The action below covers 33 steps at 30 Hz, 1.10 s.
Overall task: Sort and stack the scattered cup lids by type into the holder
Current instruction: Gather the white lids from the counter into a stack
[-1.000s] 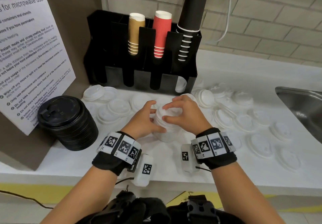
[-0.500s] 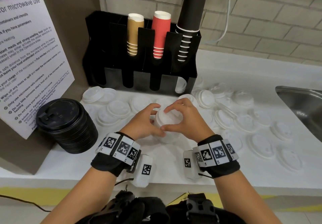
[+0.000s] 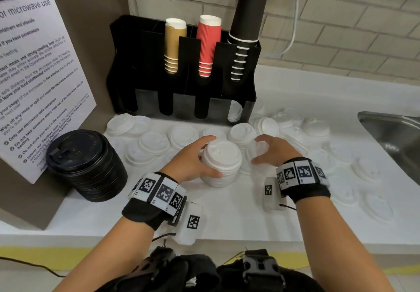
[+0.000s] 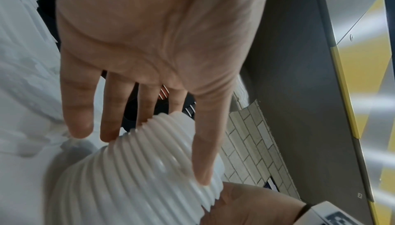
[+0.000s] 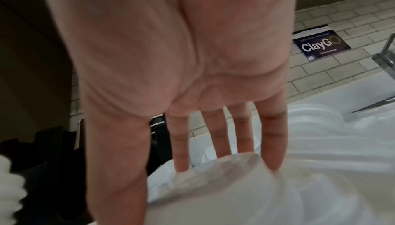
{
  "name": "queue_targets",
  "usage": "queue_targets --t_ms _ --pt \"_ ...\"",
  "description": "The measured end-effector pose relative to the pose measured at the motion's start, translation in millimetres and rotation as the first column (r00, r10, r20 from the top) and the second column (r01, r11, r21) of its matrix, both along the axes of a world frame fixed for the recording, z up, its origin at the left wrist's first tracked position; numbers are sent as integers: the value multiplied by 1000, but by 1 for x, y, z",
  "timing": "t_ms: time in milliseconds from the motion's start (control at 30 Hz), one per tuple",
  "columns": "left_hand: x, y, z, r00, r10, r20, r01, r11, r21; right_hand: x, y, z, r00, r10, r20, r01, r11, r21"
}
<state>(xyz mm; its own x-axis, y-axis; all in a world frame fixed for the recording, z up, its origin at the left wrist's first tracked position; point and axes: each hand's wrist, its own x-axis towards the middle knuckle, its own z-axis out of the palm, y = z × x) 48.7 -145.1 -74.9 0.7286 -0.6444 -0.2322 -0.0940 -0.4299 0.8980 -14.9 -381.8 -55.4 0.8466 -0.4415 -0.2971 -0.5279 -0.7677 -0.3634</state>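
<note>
A tall stack of white plastic cup lids stands upright on the white counter, its long axis vertical, domed tops facing up, in front of the black slotted cup holder. The left hand wraps it, thumb near and fingers far, a closed grip on the stack. The right hand hovers just beside it, fingers loosely spread, grip open, over scattered white lids. A steel sink sits right, below a pale brick wall.
</note>
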Motion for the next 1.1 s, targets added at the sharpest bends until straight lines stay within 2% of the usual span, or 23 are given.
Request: queue_targets --t_ms 133,267,333,400,533,600,900,1100 --pt "1 -1 -1 1000 -1 10 1 1000 5 -2 -3 7 997 -46 69 43 998 36" --pt "2 -2 -2 1000 8 24 -8 1000 5 -15 -2 22 936 -198 291 111 950 291" --pt "2 -2 -3 999 25 28 -24 1000 -12 -21 9 26 874 -236 425 37 904 426" --pt "1 -3 -3 999 30 28 -29 999 -24 -25 23 27 833 -200 516 -71 886 458" --pt "0 -3 -3 999 33 9 -33 999 -28 -25 48 22 785 -91 613 -237 870 432" --pt "0 -3 -3 1000 27 -5 -27 999 -32 -24 55 16 787 -20 616 -277 881 382" --pt "-2 -3 -3 999 28 -15 -29 998 -56 -16 72 3 821 144 553 -315 922 227" --pt "-2 -3 -5 999 35 -31 -38 996 -79 -15 76 1 815 191 547 -326 932 161"
